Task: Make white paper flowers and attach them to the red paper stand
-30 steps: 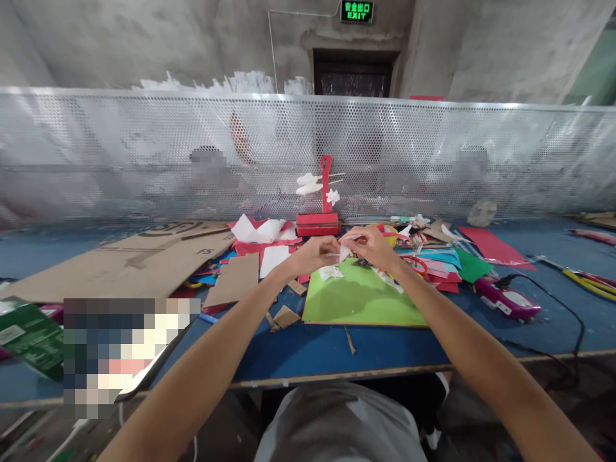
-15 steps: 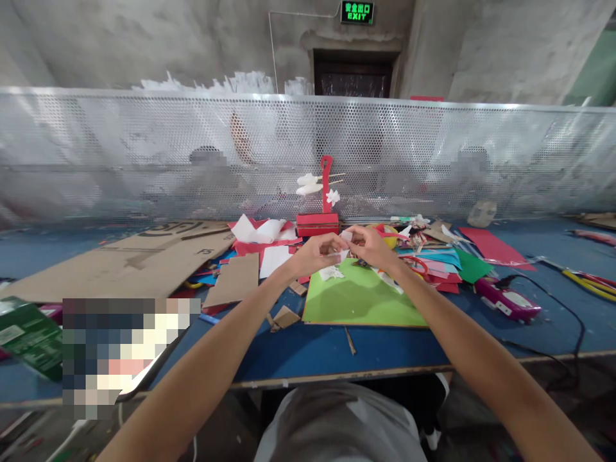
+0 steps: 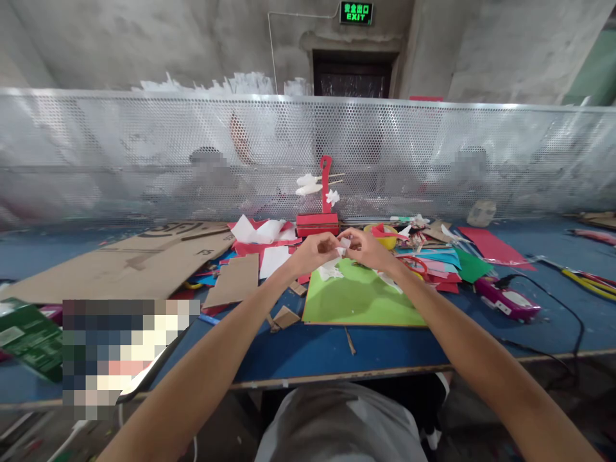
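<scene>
Well, close to the near edge of the blue table point(image 3: 289, 359) I can see a thin brown stick point(image 3: 350, 341), and just past it a bright green sheet point(image 3: 368, 301) lying flat. Off to the right sits a purple gadget point(image 3: 513, 300) with a black cord. Above the far part of the sheet, the left hand point(image 3: 315, 252) and right hand point(image 3: 366, 249) meet, fingers bent, the fingertips of both pinching a small white scrap point(image 3: 342, 248) between them; I can't make out its folds from here. A crumpled white piece point(image 3: 330, 270) lies on the sheet just below the left hand. Behind the hands stands a red box point(image 3: 317, 224), with an upright red strip point(image 3: 326, 176) hooked at its top and a white flower point(image 3: 332, 197) against it. Farther back runs a metal screen point(image 3: 289, 135) full of holes, and high on the wall an exit sign point(image 3: 356, 13) glows green.
</scene>
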{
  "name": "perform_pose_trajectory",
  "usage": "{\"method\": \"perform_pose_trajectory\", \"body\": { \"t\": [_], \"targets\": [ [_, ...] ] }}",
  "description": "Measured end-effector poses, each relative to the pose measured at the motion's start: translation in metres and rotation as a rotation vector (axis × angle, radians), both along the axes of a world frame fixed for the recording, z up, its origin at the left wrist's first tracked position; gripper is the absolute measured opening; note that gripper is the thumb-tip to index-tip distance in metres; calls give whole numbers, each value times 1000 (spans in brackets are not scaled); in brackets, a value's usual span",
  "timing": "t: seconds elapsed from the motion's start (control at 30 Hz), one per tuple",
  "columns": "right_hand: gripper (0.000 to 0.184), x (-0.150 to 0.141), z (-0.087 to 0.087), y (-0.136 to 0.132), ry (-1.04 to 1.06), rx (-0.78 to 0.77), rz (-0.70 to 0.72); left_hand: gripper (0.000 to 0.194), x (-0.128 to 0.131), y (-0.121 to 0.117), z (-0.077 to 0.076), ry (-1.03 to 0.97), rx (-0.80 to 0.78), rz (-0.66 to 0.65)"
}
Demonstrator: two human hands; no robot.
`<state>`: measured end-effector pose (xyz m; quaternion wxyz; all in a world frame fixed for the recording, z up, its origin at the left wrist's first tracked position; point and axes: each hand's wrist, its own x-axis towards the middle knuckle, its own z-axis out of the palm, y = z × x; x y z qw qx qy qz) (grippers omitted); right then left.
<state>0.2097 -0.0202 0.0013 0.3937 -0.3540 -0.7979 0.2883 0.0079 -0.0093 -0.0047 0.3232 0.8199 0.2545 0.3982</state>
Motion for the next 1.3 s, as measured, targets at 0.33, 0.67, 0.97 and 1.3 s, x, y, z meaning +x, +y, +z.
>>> {"method": "perform_pose_trajectory", "body": {
  "t": [0.33, 0.67, 0.97, 1.3],
  "targets": [
    [41, -2, -6, 5, -6, 122, -22, 18, -2, 3, 2, -85, 7, 88],
    [42, -13, -9, -3, 78, -38, 57, 28, -2, 9, -2, -149, -59, 119],
    [21, -10, -15, 9, 56, 37, -42, 17, -4, 12, -1, -122, 115, 215],
    [16, -8, -13, 9, -39, 50, -46, 23, -6, 6, 2, 106, 195, 241]
  ]
}}
